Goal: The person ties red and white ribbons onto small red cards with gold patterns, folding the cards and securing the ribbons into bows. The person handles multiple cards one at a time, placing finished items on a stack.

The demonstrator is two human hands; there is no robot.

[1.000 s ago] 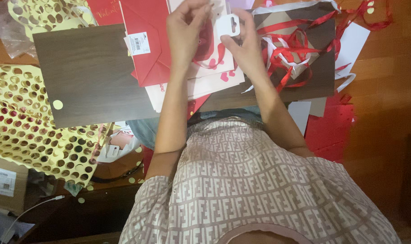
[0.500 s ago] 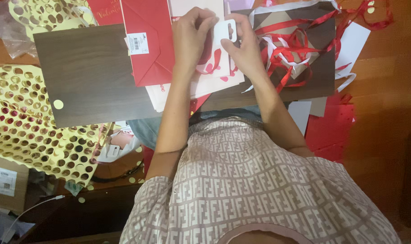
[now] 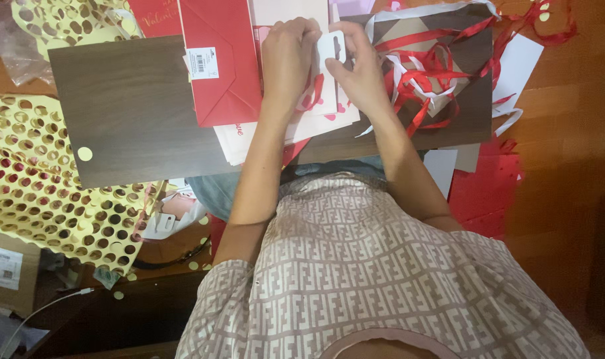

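Observation:
A small white tag [image 3: 332, 48] with a slot-shaped hole sits between both hands, above white cards with red hearts [image 3: 319, 114]. My left hand [image 3: 288, 56] is curled, its fingertips pinching the tag's left edge. On the tag's right side, my right hand [image 3: 360, 68] grips it with thumb and fingers. The cards lie on a dark wood-grain board [image 3: 129, 110] across my lap. A red paper bag [image 3: 219, 66] with a white sticker lies just left of my left hand.
A tangle of red and white ribbon [image 3: 435, 66] lies right of my right hand. Yellow sheets punched full of round holes [image 3: 36, 173] spread at the left. A cardboard box [image 3: 3, 266] and a thin cable [image 3: 43, 309] are at lower left. Red paper [image 3: 482, 193] lies at the right.
My left hand's fingers have curled in from stretched out, and the white tag has come slightly down toward the cards. My right hand stays almost in place.

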